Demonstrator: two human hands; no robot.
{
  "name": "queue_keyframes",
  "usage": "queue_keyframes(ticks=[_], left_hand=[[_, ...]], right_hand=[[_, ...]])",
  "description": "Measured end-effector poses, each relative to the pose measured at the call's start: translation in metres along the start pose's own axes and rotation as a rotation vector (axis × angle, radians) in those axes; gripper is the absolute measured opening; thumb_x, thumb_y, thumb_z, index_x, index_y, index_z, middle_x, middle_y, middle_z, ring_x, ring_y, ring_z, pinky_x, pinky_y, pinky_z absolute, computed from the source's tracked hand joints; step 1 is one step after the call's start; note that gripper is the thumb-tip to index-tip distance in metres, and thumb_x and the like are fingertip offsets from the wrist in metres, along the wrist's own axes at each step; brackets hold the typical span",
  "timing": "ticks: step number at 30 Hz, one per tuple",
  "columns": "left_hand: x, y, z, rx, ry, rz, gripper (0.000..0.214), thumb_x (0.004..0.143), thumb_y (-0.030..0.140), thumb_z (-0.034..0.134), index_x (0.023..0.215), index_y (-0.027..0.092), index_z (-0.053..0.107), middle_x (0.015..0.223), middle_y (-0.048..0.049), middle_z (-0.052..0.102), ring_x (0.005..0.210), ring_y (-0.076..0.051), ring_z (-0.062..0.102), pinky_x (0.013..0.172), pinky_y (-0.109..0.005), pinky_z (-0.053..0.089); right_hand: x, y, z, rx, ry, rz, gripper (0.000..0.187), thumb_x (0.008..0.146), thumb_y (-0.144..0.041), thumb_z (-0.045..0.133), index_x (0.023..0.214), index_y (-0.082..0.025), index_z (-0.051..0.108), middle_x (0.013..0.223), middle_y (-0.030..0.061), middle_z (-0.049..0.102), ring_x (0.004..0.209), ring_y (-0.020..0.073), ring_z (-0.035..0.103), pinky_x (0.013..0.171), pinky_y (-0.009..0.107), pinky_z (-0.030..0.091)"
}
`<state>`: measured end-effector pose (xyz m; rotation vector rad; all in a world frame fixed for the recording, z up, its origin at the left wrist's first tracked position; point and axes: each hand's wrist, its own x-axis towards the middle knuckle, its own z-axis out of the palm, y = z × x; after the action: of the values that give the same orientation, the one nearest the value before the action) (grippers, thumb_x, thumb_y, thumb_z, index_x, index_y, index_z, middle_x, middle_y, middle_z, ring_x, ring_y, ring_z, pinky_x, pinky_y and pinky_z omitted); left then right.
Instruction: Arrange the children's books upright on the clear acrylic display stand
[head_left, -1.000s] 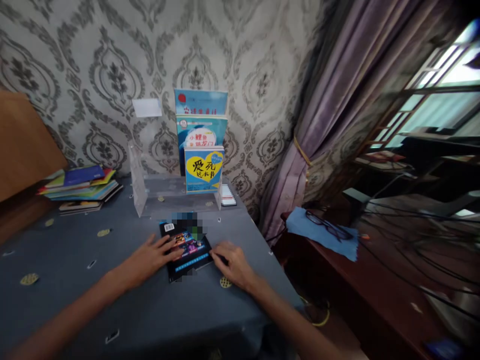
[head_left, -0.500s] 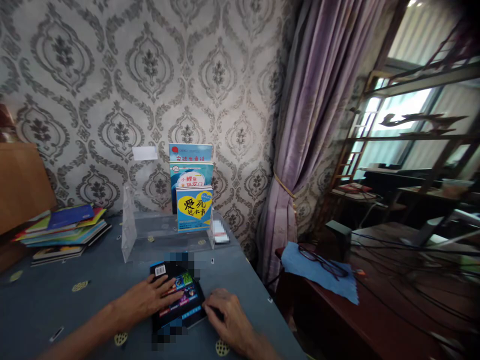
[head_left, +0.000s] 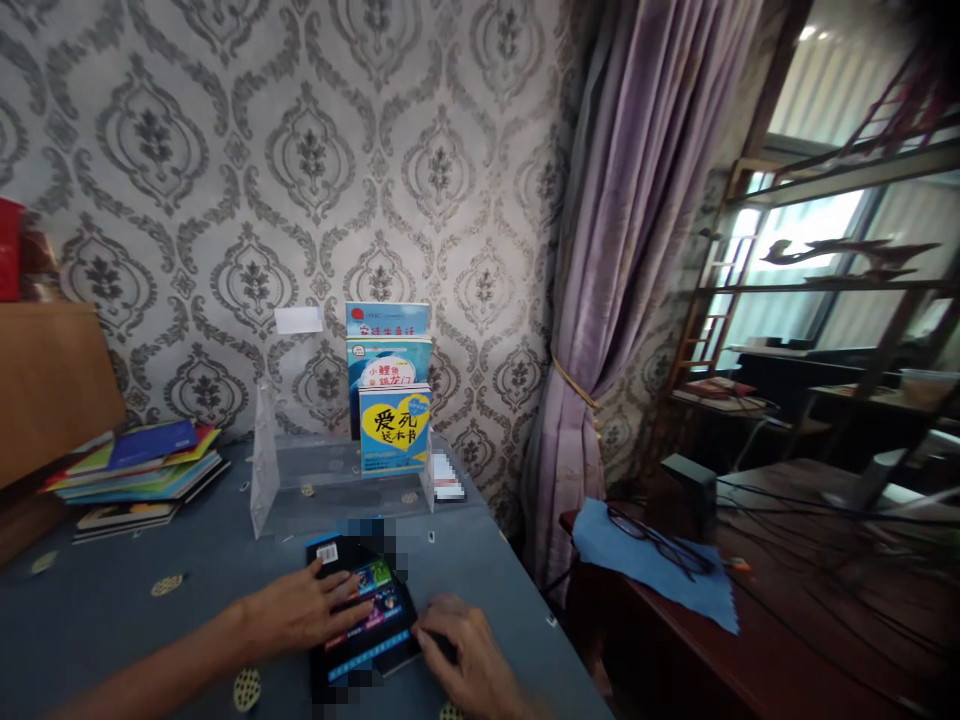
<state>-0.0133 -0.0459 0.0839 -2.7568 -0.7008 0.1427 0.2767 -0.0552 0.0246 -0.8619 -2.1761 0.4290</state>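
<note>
A dark book lies on the grey-blue tablecloth with its barcode side up. My left hand rests flat across its left part, fingers spread. At the book's right edge, my right hand has its fingers curled in and closed on the edge. Beyond the book stands a clear tiered display rack. On the rack's right side, a blue book with a yellow heart is in front. A teal book and a light-blue book rise behind it.
At left, a pile of thin colourful books sits beside a wooden cabinet. A white item lies right of the rack. Glasses on a blue cloth and several cables occupy the reddish-brown desk.
The view has shifted slightly, so the scene sits a little lower and further right. Both hands keep about the same place on the book.
</note>
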Motion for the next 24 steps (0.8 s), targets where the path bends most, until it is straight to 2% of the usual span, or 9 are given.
queue_keyframes(ticks=[4, 8, 11, 14, 16, 18, 21, 24], left_hand=[[-0.007, 0.0, -0.008, -0.099, -0.089, -0.021, 0.071, 0.088, 0.006, 0.054, 0.153, 0.022, 0.031, 0.148, -0.018, 0.051, 0.138, -0.031, 0.048, 0.106, -0.044, 0.047], [-0.024, -0.001, 0.003, -0.248, -0.066, -0.107, 0.088, 0.082, 0.0, 0.053, 0.158, 0.029, 0.017, 0.157, -0.0116, 0.04, 0.143, -0.025, 0.041, 0.114, -0.042, 0.041], [-0.038, 0.0, 0.023, -0.313, 0.106, -0.189, 0.073, 0.093, 0.01, 0.049, 0.156, 0.035, 0.022, 0.154, -0.006, 0.047, 0.138, -0.021, 0.048, 0.115, -0.04, 0.04], [-0.043, 0.007, 0.032, -0.349, 0.336, -0.284, 0.048, 0.099, 0.03, 0.047, 0.147, 0.035, 0.042, 0.138, -0.0048, 0.063, 0.126, -0.021, 0.06, 0.11, -0.037, 0.046], [-0.038, 0.013, 0.026, -0.424, 0.425, -0.366, 0.035, 0.1, 0.038, 0.045, 0.132, 0.032, 0.058, 0.122, -0.0042, 0.071, 0.113, -0.02, 0.066, 0.1, -0.031, 0.051], [-0.028, 0.019, 0.013, -0.548, 0.478, -0.457, 0.03, 0.102, 0.04, 0.041, 0.111, 0.027, 0.067, 0.102, -0.0029, 0.074, 0.095, -0.017, 0.068, 0.084, -0.025, 0.053], [-0.011, 0.025, -0.009, -0.705, 0.56, -0.566, 0.037, 0.101, 0.043, 0.04, 0.086, 0.021, 0.065, 0.081, -0.0006, 0.068, 0.075, -0.014, 0.061, 0.072, -0.024, 0.048], [0.005, 0.024, -0.028, -0.83, 0.621, -0.693, 0.04, 0.096, 0.048, 0.045, 0.07, 0.019, 0.056, 0.068, 0.0025, 0.059, 0.065, -0.013, 0.053, 0.063, -0.023, 0.04]], right_hand=[[-0.003, 0.005, 0.003, 0.015, 0.053, -0.011, 0.025, 0.094, -0.028, 0.048, 0.086, -0.023, 0.071, 0.084, 0.0054, 0.074, 0.085, 0.0207, 0.068, 0.079, 0.03, 0.049], [-0.007, 0.008, 0.004, 0.063, 0.073, 0.003, 0.028, 0.096, -0.039, 0.048, 0.091, -0.026, 0.073, 0.089, 0.0064, 0.076, 0.088, 0.0228, 0.07, 0.082, 0.033, 0.052], [-0.009, 0.01, 0.001, 0.126, 0.068, 0.056, 0.038, 0.096, -0.053, 0.048, 0.097, -0.026, 0.074, 0.095, 0.0086, 0.076, 0.093, 0.025, 0.07, 0.087, 0.036, 0.053], [-0.012, 0.012, -0.006, 0.187, 0.044, 0.149, 0.049, 0.091, -0.066, 0.049, 0.1, -0.026, 0.076, 0.099, 0.01, 0.077, 0.097, 0.0285, 0.071, 0.089, 0.04, 0.054], [-0.013, 0.012, -0.012, 0.242, 0.063, 0.189, 0.055, 0.087, -0.072, 0.049, 0.103, -0.027, 0.077, 0.102, 0.0107, 0.077, 0.102, 0.0311, 0.07, 0.092, 0.043, 0.054], [-0.012, 0.011, -0.016, 0.31, 0.072, 0.191, 0.058, 0.085, -0.075, 0.05, 0.103, -0.027, 0.077, 0.101, 0.0109, 0.076, 0.102, 0.0317, 0.069, 0.092, 0.044, 0.054], [-0.007, 0.006, -0.018, 0.411, 0.066, 0.178, 0.058, 0.079, -0.075, 0.059, 0.094, -0.022, 0.078, 0.089, 0.0098, 0.075, 0.086, 0.0282, 0.07, 0.081, 0.04, 0.056], [-0.001, -0.001, -0.012, 0.502, 0.057, 0.272, 0.05, 0.079, -0.068, 0.064, 0.085, -0.019, 0.076, 0.077, 0.0062, 0.072, 0.074, 0.0228, 0.066, 0.072, 0.035, 0.055]])
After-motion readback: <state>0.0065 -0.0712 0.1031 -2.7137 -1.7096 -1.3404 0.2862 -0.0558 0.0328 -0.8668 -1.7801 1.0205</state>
